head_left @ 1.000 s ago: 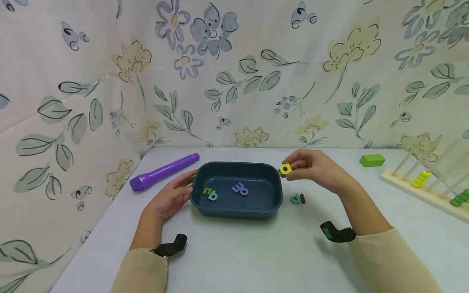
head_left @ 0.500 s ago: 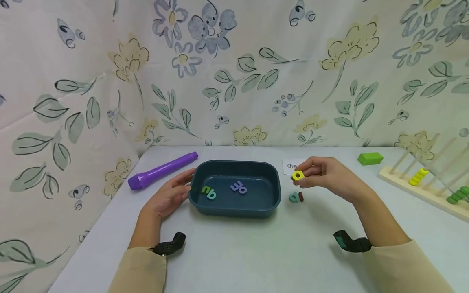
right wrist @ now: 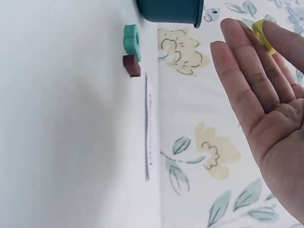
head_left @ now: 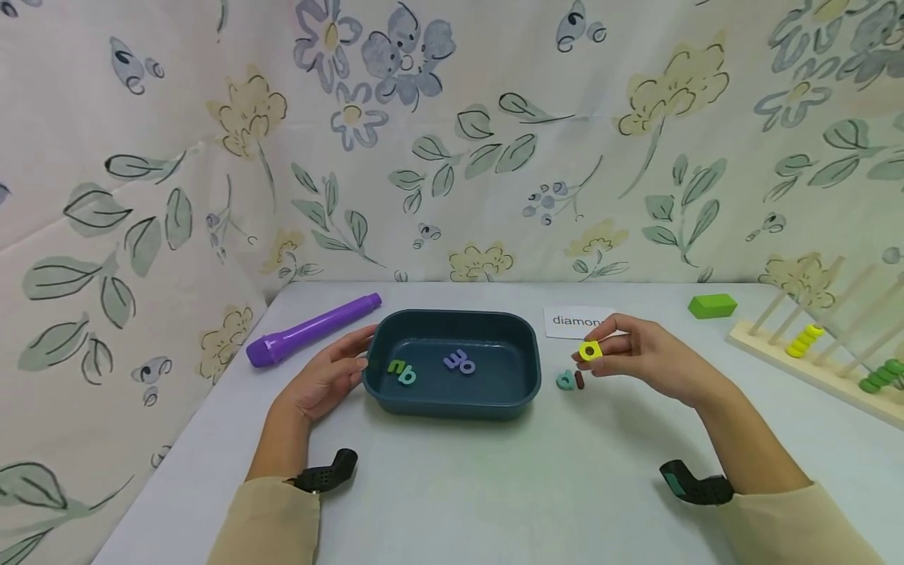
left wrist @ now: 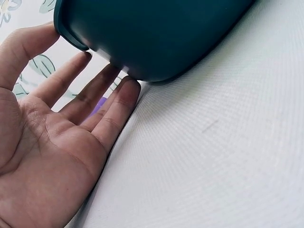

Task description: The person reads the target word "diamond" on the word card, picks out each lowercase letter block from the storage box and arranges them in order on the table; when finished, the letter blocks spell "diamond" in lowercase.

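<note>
The thumb and fingers of my right hand [head_left: 646, 361] pinch a small yellow letter piece [head_left: 598, 348] with a round hole, held above the table. Below it lie a teal letter [head_left: 570, 378] and a narrow dark-red piece [head_left: 580, 380], side by side. Behind the hand is a white card [head_left: 558, 328] reading "diamon", its end covered. My left hand [head_left: 328, 378] rests against the left end of a dark blue-green tray [head_left: 452, 409]; in the left wrist view its loosely extended fingertips touch the outer wall. Inside the tray are green, teal and purple letters [head_left: 462, 367].
A purple microphone-shaped stick [head_left: 314, 330] lies left of the tray at the back. To the right are a green block [head_left: 712, 306] and a wooden abacus stand [head_left: 763, 345] with yellow and green beads. A floral cloth [head_left: 452, 157] hangs behind the table.
My right hand has moved right and slightly toward me from the tray's right rim, carrying the yellow letter piece, uncovering more of the card. My left hand stays at the tray.
</note>
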### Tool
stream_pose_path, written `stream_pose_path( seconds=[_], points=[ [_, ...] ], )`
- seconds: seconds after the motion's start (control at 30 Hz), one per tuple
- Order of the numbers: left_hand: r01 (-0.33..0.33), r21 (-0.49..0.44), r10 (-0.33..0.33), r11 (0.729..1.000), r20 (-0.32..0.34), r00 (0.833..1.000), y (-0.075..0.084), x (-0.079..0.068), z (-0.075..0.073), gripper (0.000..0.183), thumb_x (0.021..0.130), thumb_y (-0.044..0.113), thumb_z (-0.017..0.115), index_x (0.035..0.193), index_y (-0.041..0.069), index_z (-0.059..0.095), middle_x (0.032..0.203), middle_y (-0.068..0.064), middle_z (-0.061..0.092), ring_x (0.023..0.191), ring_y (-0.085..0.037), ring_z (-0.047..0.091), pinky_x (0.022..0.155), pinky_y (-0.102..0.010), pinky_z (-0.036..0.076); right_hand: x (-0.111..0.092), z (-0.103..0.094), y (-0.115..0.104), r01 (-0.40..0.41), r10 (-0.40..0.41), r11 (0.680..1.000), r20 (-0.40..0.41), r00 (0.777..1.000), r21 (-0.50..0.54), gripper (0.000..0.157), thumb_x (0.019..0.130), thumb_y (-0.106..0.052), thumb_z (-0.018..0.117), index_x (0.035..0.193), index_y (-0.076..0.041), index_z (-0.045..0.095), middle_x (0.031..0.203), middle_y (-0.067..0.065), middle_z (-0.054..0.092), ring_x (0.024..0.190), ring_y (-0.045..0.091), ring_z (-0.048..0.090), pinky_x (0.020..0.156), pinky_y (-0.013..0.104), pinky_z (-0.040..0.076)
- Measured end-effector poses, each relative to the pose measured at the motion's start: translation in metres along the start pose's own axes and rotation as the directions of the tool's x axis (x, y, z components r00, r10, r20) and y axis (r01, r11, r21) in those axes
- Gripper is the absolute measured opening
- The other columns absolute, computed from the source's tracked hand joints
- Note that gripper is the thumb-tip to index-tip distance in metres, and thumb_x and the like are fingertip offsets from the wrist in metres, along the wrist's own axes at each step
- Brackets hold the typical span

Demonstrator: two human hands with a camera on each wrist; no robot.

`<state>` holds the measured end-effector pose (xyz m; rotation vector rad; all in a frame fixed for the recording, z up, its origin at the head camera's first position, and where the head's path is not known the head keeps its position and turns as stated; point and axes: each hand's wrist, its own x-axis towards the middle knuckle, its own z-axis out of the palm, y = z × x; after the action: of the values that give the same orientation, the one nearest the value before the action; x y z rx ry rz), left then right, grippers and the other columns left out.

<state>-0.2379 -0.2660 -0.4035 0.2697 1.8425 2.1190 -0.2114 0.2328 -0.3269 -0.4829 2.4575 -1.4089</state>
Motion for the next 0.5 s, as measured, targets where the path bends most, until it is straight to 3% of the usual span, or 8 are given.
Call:
stream_pose_path(
  seconds=[0.23, 0.5],
  points=[
    [0.001, -0.002, -0.001, 1.000, -0.001, 1.000, 0.000, 0.000, 0.000, 0.066, 0.101, 0.007, 0.060, 0.161, 0.010, 0.034, 0.169, -0.012, 0.026, 0.135, -0.009, 0.053, 0.106, -0.021, 0.049, -0.005, -0.002, 0.018, 0.008, -0.008, 1.000, -0.031, 0.999, -0.003, 0.034, 0.092, -0.018, 0.078, 0.119, -0.002, 0.064, 0.107, 0.011, 0.075, 0.097, 0.024, 0.072, 0.085, 0.027, 0.058],
    [0.002, 0.005, -0.002, 1.000, 0.001, 1.000, 0.000, 0.000, 0.000, 0.065, 0.101, 0.008, 0.059, 0.161, 0.010, 0.034, 0.169, -0.012, 0.027, 0.136, -0.010, 0.053, 0.106, -0.022, 0.049, -0.008, -0.005, 0.031, -0.051, 0.046, 0.998, -0.105, 0.993, -0.041, 0.035, 0.090, -0.021, 0.080, 0.119, -0.003, 0.070, 0.094, 0.008, 0.060, 0.088, 0.019, 0.060, 0.075, 0.032, 0.057]
  ],
)
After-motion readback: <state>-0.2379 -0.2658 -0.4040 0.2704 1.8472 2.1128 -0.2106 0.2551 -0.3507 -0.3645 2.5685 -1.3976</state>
